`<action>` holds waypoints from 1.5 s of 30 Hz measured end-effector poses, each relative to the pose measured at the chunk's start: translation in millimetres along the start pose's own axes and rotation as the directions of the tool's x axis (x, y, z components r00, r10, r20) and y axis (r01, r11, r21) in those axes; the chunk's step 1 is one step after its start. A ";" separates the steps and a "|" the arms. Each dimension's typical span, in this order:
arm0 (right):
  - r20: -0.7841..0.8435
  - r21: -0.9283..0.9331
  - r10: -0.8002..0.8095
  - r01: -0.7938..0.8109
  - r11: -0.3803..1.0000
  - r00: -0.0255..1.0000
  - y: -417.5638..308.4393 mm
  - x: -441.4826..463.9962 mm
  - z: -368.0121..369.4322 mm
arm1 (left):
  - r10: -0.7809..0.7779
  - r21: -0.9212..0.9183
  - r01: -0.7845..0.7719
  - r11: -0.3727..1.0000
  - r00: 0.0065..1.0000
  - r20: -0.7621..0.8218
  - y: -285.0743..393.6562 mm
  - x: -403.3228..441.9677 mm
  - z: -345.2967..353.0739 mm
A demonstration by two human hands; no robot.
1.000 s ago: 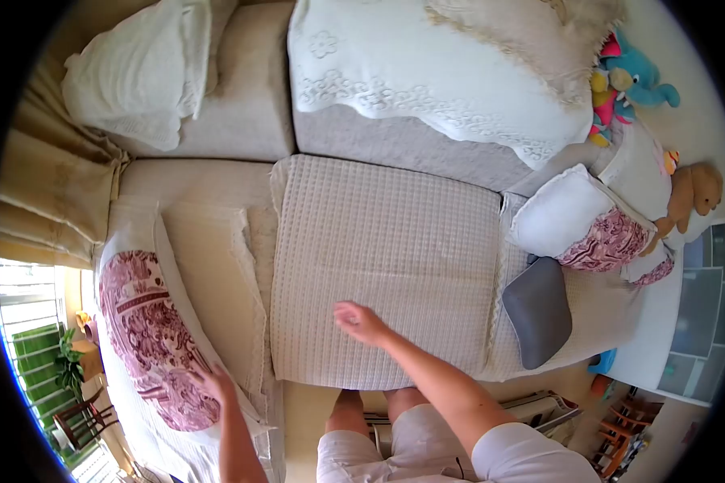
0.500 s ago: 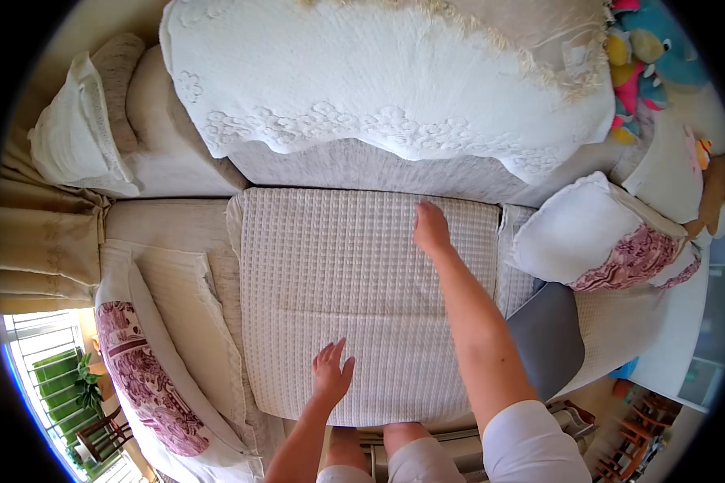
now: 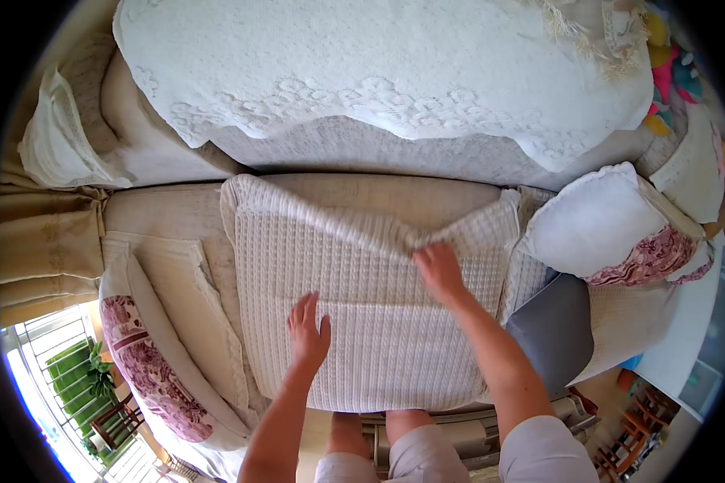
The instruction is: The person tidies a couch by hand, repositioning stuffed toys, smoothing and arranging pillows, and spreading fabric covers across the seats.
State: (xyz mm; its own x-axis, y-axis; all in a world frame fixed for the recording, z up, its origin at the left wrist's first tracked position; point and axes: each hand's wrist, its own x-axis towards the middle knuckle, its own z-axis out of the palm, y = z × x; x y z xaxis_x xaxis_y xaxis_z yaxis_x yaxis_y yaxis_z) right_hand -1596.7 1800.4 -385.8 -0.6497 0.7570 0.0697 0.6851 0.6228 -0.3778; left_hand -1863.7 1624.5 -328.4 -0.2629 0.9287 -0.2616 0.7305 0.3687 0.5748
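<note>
Our right hand [image 3: 441, 276] has its fingers clamped on the cover [image 3: 379, 354] near its folded far edge; our left hand [image 3: 307, 334], fingers apart, is further left.

Bright window [image 3: 68, 362] beside tan curtain [image 3: 50, 245]

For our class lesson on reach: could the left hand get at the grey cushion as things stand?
Probably not directly: the right forearm crosses between the left hand and the grey cushion.
</note>
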 end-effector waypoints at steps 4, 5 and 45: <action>0.247 0.153 0.005 -0.045 0.987 0.969 -60.2 -102.9 8.5 | 0.206 0.233 -0.201 0.952 0.979 0.004 38.6 46.8 -17.9; 0.327 0.199 0.028 -0.097 0.975 0.945 -73.9 -121.9 5.8 | 0.247 0.300 -0.251 0.920 0.968 0.051 41.2 52.7 -19.9; 0.372 -0.092 0.551 -0.561 0.823 0.747 -156.9 -288.4 -109.1 | -0.113 0.499 -0.411 0.763 0.675 0.729 -193.1 -132.7 -166.0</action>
State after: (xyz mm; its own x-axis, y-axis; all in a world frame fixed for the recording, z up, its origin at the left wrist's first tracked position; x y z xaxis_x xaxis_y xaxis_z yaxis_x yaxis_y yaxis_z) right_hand -1480.9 1505.9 -245.8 -0.2304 0.8351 -0.4995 0.9585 0.1062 -0.2646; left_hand -2074.5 1436.7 -276.0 0.1998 0.5561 -0.8068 0.9798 -0.1207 0.1594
